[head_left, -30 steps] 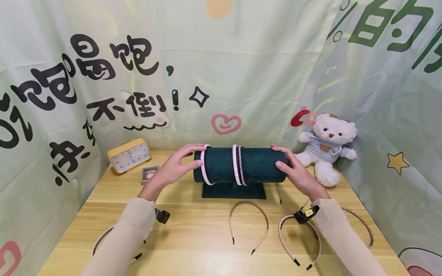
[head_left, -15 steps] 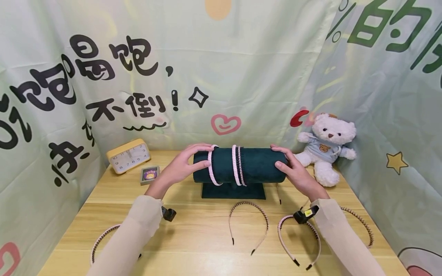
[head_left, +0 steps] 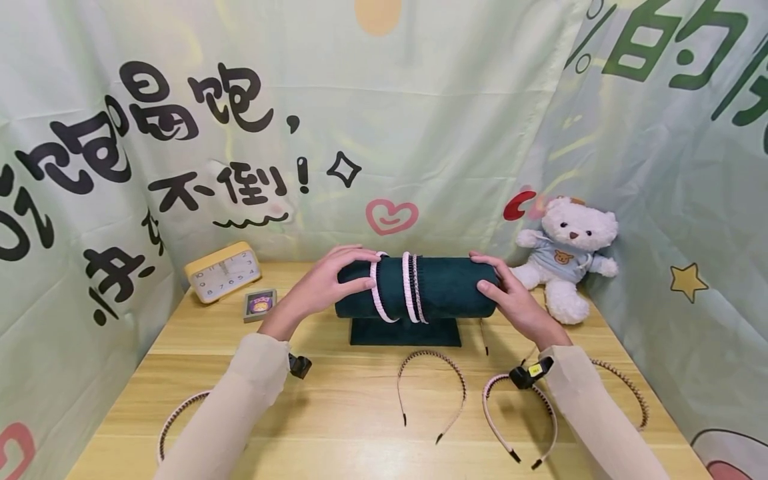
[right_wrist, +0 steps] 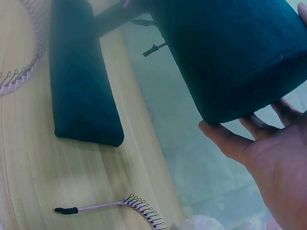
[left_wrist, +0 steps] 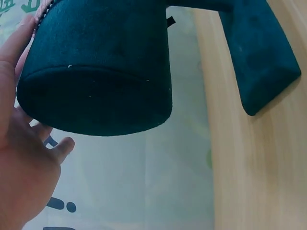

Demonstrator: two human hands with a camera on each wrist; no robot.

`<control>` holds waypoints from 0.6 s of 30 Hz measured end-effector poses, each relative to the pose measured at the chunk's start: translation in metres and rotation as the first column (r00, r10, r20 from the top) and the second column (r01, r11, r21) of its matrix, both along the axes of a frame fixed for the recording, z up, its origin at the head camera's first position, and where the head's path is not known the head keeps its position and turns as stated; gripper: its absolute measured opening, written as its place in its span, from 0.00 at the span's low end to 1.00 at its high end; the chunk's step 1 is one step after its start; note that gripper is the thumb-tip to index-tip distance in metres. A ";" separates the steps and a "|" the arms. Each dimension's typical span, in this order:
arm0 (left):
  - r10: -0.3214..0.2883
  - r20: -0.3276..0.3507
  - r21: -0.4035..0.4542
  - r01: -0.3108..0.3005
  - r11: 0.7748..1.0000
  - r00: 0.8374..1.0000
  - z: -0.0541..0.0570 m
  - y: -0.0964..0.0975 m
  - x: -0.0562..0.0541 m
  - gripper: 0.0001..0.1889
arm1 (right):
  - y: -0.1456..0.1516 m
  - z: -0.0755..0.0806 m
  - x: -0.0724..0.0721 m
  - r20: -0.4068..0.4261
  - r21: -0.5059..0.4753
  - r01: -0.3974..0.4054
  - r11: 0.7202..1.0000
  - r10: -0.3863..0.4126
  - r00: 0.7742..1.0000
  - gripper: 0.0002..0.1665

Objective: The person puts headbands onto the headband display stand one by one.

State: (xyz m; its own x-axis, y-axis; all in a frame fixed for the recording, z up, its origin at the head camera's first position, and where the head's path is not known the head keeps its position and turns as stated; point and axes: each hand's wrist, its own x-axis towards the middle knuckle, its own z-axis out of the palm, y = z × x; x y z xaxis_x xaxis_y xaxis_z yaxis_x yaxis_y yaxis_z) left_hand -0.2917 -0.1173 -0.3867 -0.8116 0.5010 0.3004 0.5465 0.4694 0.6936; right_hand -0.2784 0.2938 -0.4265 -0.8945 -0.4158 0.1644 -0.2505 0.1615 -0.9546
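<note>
Between the outstretched forearms (head_left: 231, 400), a loose headband (head_left: 427, 353) lies nearer than the fingers. The left hand (head_left: 329, 283), thumb in front and fingers on top, spread wide, holds one pink headband (head_left: 378, 303) over the green roll (head_left: 456, 287); the right hand (head_left: 517, 301), likewise spread, grips the roll's end.

A pale pink headband (head_left: 377, 298) around a dark green roll (head_left: 459, 288) is held between the thumb and fingers of the left hand (head_left: 322, 283), while the roll's opposite end is gripped by the right hand (head_left: 519, 300). Around the roll's middle, two more headbands (head_left: 409, 288) are set side by side. Further headbands (head_left: 485, 400) are laid on the wooden table (head_left: 336, 417), which is shared with a yellow clock (head_left: 225, 272) and a white teddy bear (head_left: 567, 261).
</note>
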 end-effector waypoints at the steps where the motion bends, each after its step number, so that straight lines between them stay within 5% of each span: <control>1: 0.001 -0.003 -0.009 -0.001 1.000 1.000 0.001 0.001 0.000 0.24 | 0.000 0.000 0.000 -0.002 0.000 -0.001 1.000 0.001 1.000 0.31; 18: 0.000 -0.126 -0.165 -0.021 0.986 0.992 0.013 0.021 -0.005 0.25 | 0.000 -0.001 -0.001 -0.006 -0.010 -0.005 1.000 0.005 1.000 0.30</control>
State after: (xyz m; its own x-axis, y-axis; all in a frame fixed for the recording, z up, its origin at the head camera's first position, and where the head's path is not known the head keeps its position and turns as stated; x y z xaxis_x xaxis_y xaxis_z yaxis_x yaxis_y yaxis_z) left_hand -0.2967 -0.0959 -0.3733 -0.7782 0.5441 0.3135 0.6186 0.5784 0.5317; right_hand -0.2789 0.2937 -0.4273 -0.8915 -0.4182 0.1739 -0.2570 0.1509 -0.9546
